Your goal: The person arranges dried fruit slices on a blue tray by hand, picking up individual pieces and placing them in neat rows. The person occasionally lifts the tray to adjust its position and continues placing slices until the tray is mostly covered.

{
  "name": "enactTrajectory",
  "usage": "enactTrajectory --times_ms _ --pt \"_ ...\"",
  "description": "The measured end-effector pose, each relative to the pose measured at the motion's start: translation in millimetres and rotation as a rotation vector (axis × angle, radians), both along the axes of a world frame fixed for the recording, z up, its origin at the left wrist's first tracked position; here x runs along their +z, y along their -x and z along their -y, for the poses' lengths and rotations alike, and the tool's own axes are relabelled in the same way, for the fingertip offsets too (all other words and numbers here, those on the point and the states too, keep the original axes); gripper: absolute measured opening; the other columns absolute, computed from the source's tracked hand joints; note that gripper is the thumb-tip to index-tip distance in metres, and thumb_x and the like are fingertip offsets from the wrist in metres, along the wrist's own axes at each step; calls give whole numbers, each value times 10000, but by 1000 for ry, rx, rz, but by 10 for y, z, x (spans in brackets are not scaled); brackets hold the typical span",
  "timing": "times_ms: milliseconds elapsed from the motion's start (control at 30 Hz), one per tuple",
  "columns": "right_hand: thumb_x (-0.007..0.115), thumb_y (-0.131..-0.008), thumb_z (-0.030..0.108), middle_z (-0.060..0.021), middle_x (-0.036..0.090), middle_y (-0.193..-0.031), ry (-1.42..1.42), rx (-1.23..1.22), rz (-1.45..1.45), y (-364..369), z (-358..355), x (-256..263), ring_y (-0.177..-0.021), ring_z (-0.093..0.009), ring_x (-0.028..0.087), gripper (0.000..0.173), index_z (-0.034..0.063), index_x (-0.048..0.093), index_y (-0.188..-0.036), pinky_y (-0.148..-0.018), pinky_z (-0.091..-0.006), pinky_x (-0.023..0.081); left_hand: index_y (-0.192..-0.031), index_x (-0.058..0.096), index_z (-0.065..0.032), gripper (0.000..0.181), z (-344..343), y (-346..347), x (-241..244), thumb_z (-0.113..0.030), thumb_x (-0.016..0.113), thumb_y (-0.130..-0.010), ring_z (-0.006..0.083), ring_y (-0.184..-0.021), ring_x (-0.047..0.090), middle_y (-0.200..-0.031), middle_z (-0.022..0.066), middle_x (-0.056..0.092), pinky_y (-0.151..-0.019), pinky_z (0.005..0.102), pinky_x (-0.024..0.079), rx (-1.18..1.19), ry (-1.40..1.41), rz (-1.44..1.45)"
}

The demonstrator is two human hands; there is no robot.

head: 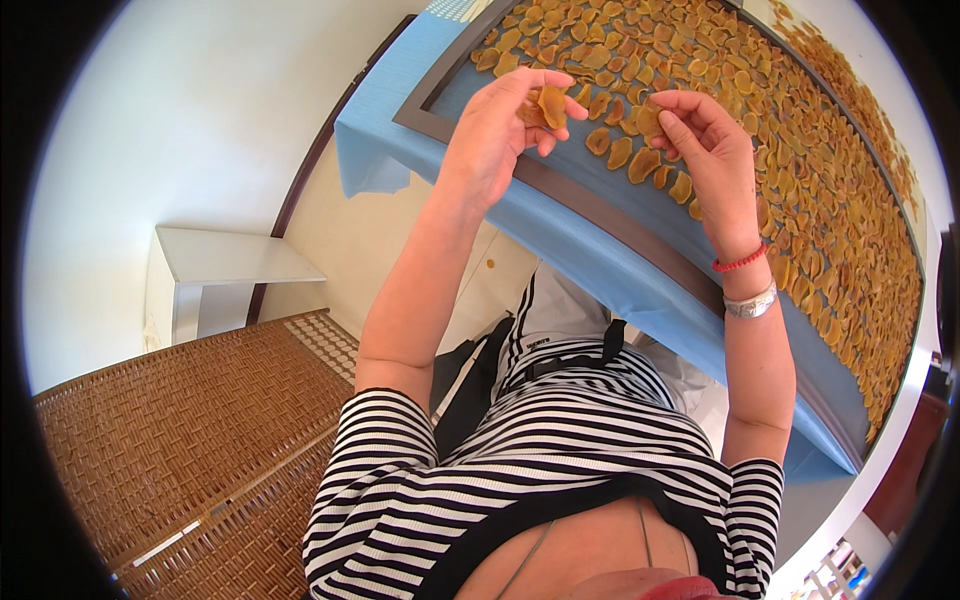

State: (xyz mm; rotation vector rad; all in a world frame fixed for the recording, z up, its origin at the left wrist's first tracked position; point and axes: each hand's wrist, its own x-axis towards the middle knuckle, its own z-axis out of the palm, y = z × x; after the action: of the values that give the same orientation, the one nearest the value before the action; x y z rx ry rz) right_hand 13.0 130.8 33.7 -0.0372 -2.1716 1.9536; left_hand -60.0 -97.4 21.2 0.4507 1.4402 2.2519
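Observation:
A few dried yellow-brown slices (553, 107) rest in the curled fingers of my left hand (495, 116), above the near left part of a framed mesh screen (555, 176). My right hand (709, 142) pinches one thin slice (646, 120) between thumb and fingertips, over the screen's near rows. Below and between the hands, single slices (619, 153) lie flat on the mesh in loose rows. Beyond them a dense layer of similar slices (810, 247) covers most of the screen. What kind of food the slices are, I cannot tell.
A blue cloth (375, 142) hangs over the table edge under the screen's brown frame (615, 217). More slices (840, 67) lie beyond the far frame edge. To the left are a woven wicker seat (195, 397) and a white shelf unit (232, 255). One slice (490, 263) lies on the floor.

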Motion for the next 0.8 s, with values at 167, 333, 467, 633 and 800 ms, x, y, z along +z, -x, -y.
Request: enactTrajectory --times_ms 167,333,467,633,800 --pt "617 -986 86 6 681 -933 -25 18 39 2 6 13 -808 -76 646 150 26 677 -1110 -733 -224 522 -1251 599 -1 273 -27 -56 -8 -130 485 -1040 144 -824 608 -1070 167 700 -689 257 474 1 88 -95" --pt "610 -992 100 10 676 -916 -2 30 65 12 -11 8 -805 -72 642 143 27 677 -1095 -729 -228 518 -1202 598 -22 213 -31 -55 -7 -116 520 -1028 128 -838 605 -1109 173 706 -695 250 471 -7 115 -138" --pt "604 -996 99 5 674 -914 13 45 73 17 -13 6 -802 -74 640 152 15 674 -1102 -729 -230 518 -1122 597 -37 149 -35 -54 6 -133 532 -1028 116 -814 598 -1105 186 711 -670 233 460 -16 114 -150" --pt "595 -999 88 -12 676 -925 58 83 67 21 -32 -26 -812 -89 651 178 -1 668 -1135 -740 -240 529 -1069 590 -47 115 -59 -47 23 -144 547 -1023 114 -786 595 -1062 190 715 -635 225 447 -13 134 -156" --pt "593 -996 77 -28 690 -950 108 134 68 25 -46 -63 -860 -109 682 198 -5 666 -1160 -757 -243 537 -1049 587 -54 110 -83 -56 2 -155 562 -1016 110 -742 593 -1000 183 714 -610 233 444 41 117 -113"
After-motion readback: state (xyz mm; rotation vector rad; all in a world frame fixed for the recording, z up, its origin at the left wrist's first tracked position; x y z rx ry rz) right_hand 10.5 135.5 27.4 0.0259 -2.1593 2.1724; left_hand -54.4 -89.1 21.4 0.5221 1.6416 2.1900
